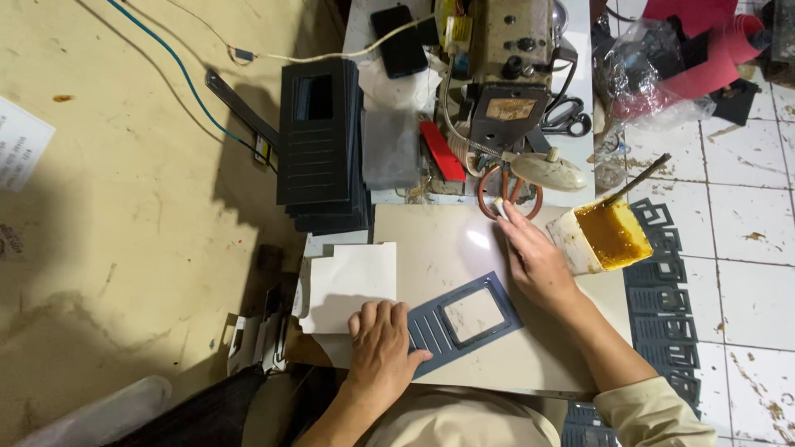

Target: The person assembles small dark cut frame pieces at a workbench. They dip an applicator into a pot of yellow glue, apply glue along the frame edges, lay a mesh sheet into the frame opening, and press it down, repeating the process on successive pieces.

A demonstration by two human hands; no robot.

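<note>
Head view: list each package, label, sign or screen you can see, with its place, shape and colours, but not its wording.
Phone: top centre, dark blank screen, rectangular.
Machine label: tan plate on the machine's front.
Printed paper: left edge, white sheet on the floor.
Plastic bag: top right, clear, crumpled.

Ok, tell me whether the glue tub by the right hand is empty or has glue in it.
Has glue: the open tub shows amber glue inside, with a stick standing in it.

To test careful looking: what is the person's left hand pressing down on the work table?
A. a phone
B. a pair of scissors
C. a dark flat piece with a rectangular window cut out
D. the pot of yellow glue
C: the left hand lies flat on the dark piece on the table.
</note>
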